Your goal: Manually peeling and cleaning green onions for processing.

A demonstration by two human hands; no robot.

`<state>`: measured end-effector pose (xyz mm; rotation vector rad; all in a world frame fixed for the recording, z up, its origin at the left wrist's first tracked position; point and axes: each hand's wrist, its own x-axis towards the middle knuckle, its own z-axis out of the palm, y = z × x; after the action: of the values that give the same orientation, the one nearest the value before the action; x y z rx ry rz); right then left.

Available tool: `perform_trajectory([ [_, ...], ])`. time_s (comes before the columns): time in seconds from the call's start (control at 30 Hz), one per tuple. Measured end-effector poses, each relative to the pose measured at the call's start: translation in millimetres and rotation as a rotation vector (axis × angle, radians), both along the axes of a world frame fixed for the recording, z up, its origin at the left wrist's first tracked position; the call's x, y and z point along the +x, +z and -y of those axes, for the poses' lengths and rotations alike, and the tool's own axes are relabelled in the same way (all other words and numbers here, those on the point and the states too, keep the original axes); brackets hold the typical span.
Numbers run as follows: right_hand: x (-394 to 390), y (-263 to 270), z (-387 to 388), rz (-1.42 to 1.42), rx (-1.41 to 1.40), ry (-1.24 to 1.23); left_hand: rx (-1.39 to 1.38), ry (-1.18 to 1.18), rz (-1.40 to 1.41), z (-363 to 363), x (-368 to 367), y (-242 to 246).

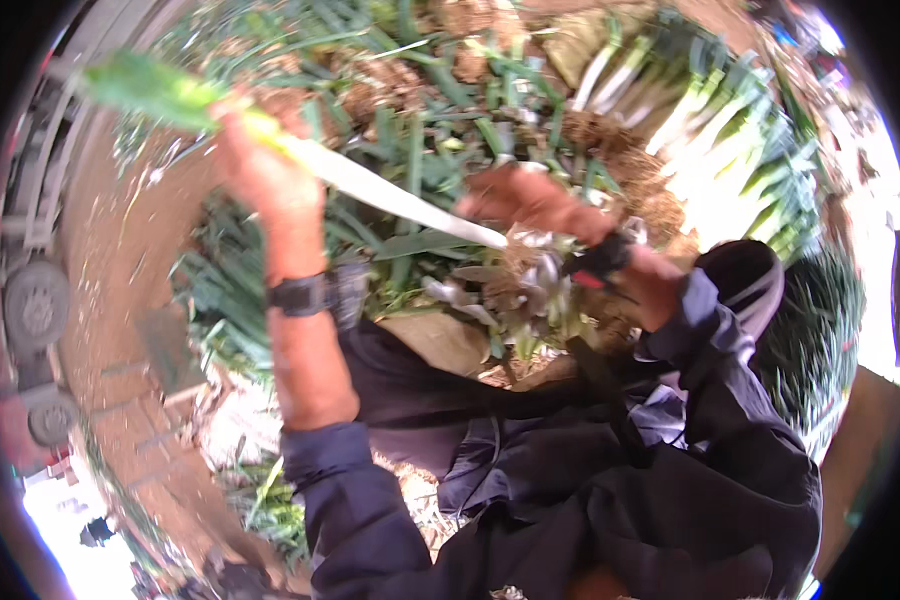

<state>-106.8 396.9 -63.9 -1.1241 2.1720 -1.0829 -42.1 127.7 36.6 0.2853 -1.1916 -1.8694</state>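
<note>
My left hand [270,161], with a watch on the wrist, is closed around the upper part of a leek [397,196]. The leek slants down to the right, its green leaves at the upper left and its white end near the centre, where roots show. Just above and right of that white end is my right hand [529,199], blurred, its fingers bent; whether it touches the leek or holds anything is unclear. A dark band is around its wrist. Cut green leek leaves [412,157] and peeled outer layers [544,289] lie beneath and between the hands.
Rows of leeks [727,142] with white shafts and roots lie at the upper right. A large heap of green leaves [814,345] stands at the right. More leek leaves [229,270] lie at the left. A wheeled vehicle [36,304] stands at the far left beyond bare brown ground [101,300].
</note>
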Motion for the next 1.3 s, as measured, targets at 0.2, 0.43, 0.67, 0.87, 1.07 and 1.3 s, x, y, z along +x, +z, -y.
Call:
perform_trajectory([
  [0.2,47.1,-53.6,8.1,0.009,0.115,0.118,-0.193,-0.007,0.089,2.6,0.7,5.7],
  [0.43,-15.3,-42.4,-17.4,0.289,-0.269,-0.461,-0.647,-0.237,0.184,-104.8,-51.0,23.6],
  [0.67,-128.6,-40.8,-81.4,0.087,-0.544,-0.944,-0.472,-0.387,0.525,-100.0,-46.2,-12.9],
  [0.87,-180.1,-161.8,-218.3,0.210,-0.731,-1.214,-0.366,-0.545,0.552,-110.2,-59.4,-26.6],
  [1.07,-157.5,-191.4,-202.9,0.317,-0.268,-1.465,-0.429,-0.637,0.692,-113.4,-58.4,-34.0],
  [1.3,-104.2,-166.7,-156.0,0.238,-0.120,-1.224,-0.165,-0.571,0.626,-87.9,-59.9,-31.6],
])
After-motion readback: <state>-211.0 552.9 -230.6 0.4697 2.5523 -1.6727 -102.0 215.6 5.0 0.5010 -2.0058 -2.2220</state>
